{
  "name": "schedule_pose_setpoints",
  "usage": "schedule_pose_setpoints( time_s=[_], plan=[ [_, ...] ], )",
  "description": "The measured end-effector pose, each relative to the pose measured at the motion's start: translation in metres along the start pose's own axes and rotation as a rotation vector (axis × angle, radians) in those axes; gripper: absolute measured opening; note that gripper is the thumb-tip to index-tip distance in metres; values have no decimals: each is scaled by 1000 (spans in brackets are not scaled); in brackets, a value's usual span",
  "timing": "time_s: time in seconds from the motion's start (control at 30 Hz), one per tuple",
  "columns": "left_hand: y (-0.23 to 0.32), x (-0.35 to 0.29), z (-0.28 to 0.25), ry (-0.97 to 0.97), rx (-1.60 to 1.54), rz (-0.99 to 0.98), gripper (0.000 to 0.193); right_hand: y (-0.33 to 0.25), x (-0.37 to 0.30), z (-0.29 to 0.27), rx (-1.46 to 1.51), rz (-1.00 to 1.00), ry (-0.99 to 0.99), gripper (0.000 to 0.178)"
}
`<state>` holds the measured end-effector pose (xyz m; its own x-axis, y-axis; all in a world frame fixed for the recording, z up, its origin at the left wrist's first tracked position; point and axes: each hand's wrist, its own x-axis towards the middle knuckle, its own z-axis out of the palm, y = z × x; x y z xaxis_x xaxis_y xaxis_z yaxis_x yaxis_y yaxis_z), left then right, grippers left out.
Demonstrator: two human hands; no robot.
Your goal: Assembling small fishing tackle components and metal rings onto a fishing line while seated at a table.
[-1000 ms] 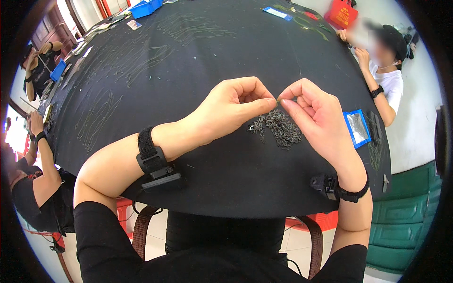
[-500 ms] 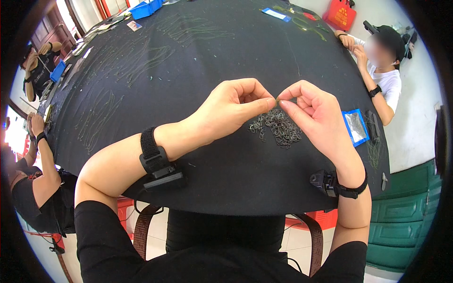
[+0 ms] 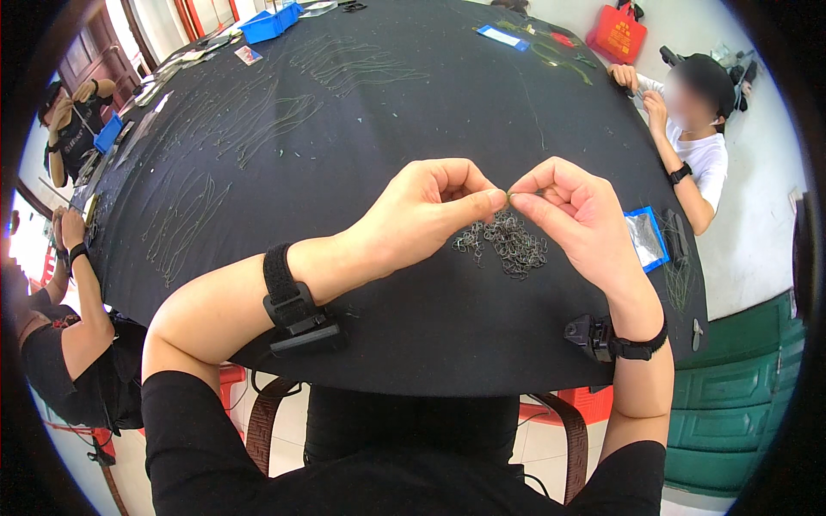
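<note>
My left hand [image 3: 434, 206] and my right hand [image 3: 575, 211] meet tip to tip above the black tablecloth, each closed in a pinch of thumb and forefinger. A bit of thin green line [image 3: 508, 196] shows where the fingertips meet; the rest of it is hidden by the fingers. Whether a hook is also pinched there I cannot tell. Just below the hands lies a tangled heap of small dark metal hooks [image 3: 519, 249], partly covered by my fingers.
Bunches of thin green line [image 3: 185, 228] lie on the black tablecloth [image 3: 413, 335] at left and farther back. A blue-edged packet [image 3: 645, 238] is beside my right wrist. A blue tray [image 3: 271, 23] stands at the far left. Co-workers sit along both sides.
Both hands have come slightly nearer to me, still pinched together. The heap of hooks looks the same.
</note>
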<state>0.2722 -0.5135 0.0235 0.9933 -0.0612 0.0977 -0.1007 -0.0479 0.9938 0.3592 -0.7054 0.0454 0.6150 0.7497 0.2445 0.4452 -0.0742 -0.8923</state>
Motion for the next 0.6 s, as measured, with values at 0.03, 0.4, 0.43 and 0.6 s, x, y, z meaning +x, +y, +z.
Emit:
schedule_pose_setpoints(
  time_s=[0.03, 0.4, 0.43, 0.6],
  plan=[
    [1, 0, 0, -5, -2, -5, 20, 0, 0, 0, 4, -16, 4, 12],
    [1, -2, 2, -10, -50, -25, 19, -3, -1, 2, -65, 11, 8, 10],
    [0, -2, 2, -12, -66, -16, 19, -3, -1, 2, -60, 8, 9, 10],
    [0, -1, 2, -22, -72, -1, 18, 0, -1, 1, -39, -10, 2, 9]
  ],
)
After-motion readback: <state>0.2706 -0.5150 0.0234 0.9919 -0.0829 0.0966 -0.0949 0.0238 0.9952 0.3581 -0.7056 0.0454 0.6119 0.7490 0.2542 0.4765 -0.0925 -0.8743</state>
